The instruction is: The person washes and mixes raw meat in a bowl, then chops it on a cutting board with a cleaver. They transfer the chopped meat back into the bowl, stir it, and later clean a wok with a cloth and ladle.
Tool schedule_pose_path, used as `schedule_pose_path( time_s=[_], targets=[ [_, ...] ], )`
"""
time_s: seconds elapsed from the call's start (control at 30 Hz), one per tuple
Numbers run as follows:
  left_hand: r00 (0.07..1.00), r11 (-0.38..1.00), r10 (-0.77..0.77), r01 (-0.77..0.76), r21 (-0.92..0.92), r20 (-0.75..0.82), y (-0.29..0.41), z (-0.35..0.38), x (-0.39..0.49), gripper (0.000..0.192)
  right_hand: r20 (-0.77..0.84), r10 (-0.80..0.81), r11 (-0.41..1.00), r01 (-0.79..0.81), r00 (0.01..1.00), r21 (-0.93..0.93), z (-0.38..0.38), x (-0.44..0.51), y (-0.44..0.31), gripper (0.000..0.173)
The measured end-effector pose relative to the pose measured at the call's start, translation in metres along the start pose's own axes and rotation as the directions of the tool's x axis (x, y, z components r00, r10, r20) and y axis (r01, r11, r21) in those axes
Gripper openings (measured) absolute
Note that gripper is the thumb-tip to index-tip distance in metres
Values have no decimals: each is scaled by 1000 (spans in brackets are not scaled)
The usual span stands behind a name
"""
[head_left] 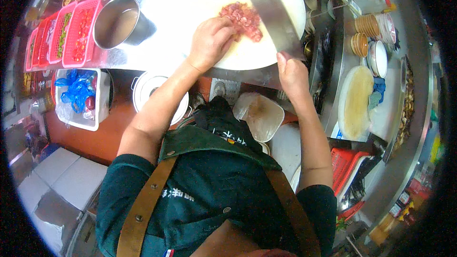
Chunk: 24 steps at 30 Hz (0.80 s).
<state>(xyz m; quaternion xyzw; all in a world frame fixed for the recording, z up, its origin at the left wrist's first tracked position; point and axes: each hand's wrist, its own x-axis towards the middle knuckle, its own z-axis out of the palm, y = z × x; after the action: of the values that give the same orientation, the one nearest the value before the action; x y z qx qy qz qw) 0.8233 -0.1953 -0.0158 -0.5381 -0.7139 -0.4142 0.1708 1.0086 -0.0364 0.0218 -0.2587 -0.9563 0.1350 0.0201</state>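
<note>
A heap of chopped raw meat (242,19) lies on a round, pale cutting board (250,59). My left hand (213,41) rests at the heap's lower left side, its fingers bent against the meat; whether they pinch any cannot be told. With my right hand (292,73) I grip the handle of a large cleaver (273,10), at the board's right side. The broad blade is blurred and slants up and left from my hand, to the right of the meat. Glare washes out much of the board's upper left part.
A steel pot (117,23) with some liquid stands left of the board, beside pink baskets (82,32) of cut vegetables. Below the counter are a white bin (101,103) with blue bags and a round white lidded container (137,96). Stacked bowls (377,59) stand at the right.
</note>
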Motion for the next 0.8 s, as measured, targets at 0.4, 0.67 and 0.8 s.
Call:
schedule_pose_path(
  time_s=[0.4, 0.67, 0.8],
  targets=[
    [983, 983, -176, 173, 55, 56, -8, 3, -8, 19, 21, -155, 982, 157, 988, -109, -4, 32, -27, 55],
    [995, 995, -96, 97, -39, 12, -7, -1, -13, 16, 221, -101, 987, 126, 970, -100, 1, 11, -35, 53],
    [991, 994, -96, 100, -34, 95, -7, -5, -15, 15, 87, -104, 990, 112, 991, -87, 5, 4, -36, 49]
  ],
)
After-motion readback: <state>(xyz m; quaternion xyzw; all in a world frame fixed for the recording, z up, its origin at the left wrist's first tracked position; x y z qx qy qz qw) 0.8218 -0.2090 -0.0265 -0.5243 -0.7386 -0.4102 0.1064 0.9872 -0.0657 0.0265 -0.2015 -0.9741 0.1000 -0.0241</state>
